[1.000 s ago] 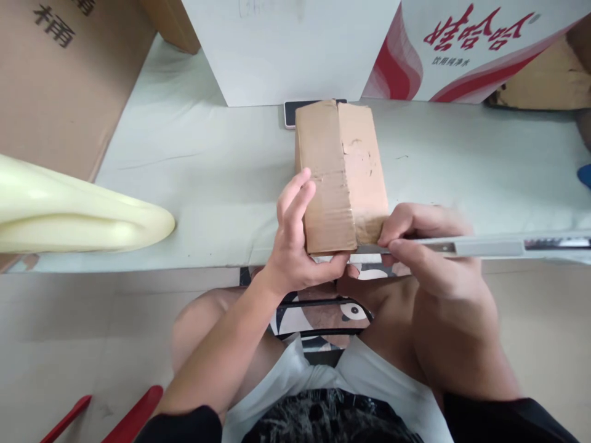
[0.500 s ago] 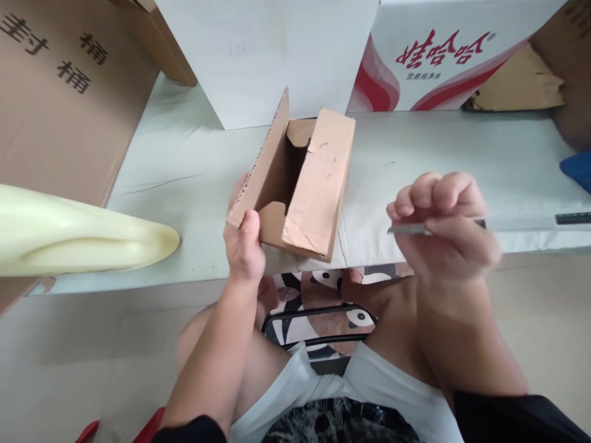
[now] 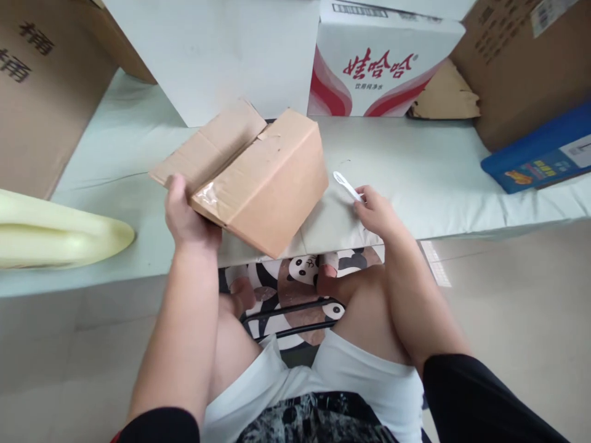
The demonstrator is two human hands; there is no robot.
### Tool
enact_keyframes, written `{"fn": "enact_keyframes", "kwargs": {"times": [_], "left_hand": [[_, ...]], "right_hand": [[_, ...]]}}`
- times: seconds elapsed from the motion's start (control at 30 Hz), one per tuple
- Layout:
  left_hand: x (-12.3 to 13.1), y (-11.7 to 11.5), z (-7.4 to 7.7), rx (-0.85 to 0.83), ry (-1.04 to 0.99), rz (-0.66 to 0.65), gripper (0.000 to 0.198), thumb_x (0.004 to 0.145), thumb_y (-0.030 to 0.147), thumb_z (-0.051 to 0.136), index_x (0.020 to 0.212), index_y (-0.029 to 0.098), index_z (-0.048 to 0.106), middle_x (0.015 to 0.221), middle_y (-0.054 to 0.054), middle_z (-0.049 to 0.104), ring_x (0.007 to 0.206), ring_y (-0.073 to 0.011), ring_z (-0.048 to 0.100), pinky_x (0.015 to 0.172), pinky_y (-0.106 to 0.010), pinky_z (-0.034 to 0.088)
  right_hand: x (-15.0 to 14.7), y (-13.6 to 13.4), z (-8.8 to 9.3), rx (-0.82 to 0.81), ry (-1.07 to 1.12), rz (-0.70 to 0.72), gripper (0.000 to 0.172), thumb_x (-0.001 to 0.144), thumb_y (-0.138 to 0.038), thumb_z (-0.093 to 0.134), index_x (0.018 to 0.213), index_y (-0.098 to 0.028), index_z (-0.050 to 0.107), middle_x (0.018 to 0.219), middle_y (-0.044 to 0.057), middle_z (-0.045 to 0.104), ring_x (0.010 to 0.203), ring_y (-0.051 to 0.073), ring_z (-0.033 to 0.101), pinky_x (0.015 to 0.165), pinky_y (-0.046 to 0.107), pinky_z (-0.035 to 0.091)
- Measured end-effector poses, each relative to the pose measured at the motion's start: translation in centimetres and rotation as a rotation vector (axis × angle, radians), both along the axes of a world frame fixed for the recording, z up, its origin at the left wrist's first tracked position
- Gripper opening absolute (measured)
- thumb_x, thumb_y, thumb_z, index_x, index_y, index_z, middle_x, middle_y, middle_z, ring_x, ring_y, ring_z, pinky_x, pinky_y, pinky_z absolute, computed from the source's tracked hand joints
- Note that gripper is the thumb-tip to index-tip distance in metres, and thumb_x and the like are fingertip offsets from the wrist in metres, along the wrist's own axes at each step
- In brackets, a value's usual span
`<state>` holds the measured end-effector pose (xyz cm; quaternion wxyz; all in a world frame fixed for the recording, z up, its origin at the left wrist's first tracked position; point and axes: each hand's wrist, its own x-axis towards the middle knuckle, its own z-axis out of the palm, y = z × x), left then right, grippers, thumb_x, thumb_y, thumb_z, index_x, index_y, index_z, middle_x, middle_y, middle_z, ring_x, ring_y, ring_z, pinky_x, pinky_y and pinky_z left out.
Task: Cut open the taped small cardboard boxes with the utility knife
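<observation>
At the small brown box's near left corner: our left hand (image 3: 189, 215) has its fingers clamped on the small brown box (image 3: 277, 191), thumb by the lifted flap (image 3: 212, 144), the others mostly hidden below.
Knife: our right hand (image 3: 375, 212) pinches one end of what we take for a white knife (image 3: 347, 186), thumb and fingers together on it. We see no blade. The grip looks light, low over the surface and apart from the box.
Tilt: the box leans, its near lower corner out past the surface's edge. We judge that the left hand bears much of its weight, the thumb's place letting the flap stand clear. We cannot tell whether the base rests on the surface.
Inside the box: only a dark slit shows beside the flap, so we cannot tell what it holds. Clear tape (image 3: 207, 195) shines at the near corner.
Surface: pale cloth (image 3: 138, 138) lies under it all, with a pale yellow object (image 3: 60, 231) to our left.
Cartons: a white carton with red print (image 3: 373, 74) stands behind, a blue box (image 3: 538, 151) to our right, large brown cartons at either side; their contents are hidden, perhaps pushed back for working room.
</observation>
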<state>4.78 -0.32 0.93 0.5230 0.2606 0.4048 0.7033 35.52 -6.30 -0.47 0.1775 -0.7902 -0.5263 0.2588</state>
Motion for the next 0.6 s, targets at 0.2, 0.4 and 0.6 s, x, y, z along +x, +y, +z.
{"fn": "enact_keyframes", "kwargs": {"times": [0.2, 0.4, 0.6], "left_hand": [[1.5, 0.4, 0.3, -0.141, -0.091, -0.106, 0.045, 0.105, 0.039, 0.033, 0.099, 0.013, 0.07, 0.094, -0.01, 0.077, 0.113, -0.0272, 0.072, 0.116, -0.043, 0.049], [2.2, 0.6, -0.2, -0.151, -0.083, -0.158, 0.043, 0.104, 0.038, 0.033, 0.1, 0.014, 0.068, 0.094, -0.009, 0.077, 0.112, -0.0264, 0.072, 0.115, -0.044, 0.049], [2.2, 0.4, -0.8, -0.096, 0.107, -0.202, 0.041, 0.105, 0.039, 0.033, 0.093, 0.022, 0.069, 0.088, -0.004, 0.076, 0.103, -0.0246, 0.07, 0.112, -0.048, 0.05]], "right_hand": [[0.8, 1.2, -1.4, 0.001, 0.001, 0.025, 0.034, 0.084, -0.017, 0.055, 0.116, -0.017, 0.066, 0.113, 0.018, 0.074, 0.108, 0.035, 0.065, 0.097, 0.047, 0.048], [2.0, 1.6, -1.8, 0.063, 0.199, -0.022, 0.042, 0.099, -0.047, 0.039, 0.099, -0.019, 0.07, 0.11, 0.012, 0.077, 0.1, 0.027, 0.07, 0.091, 0.041, 0.054], [2.2, 2.4, -2.2, 0.449, 0.561, -0.17, 0.042, 0.1, -0.05, 0.039, 0.096, -0.021, 0.068, 0.113, 0.01, 0.077, 0.117, 0.023, 0.069, 0.107, 0.042, 0.05]]}}
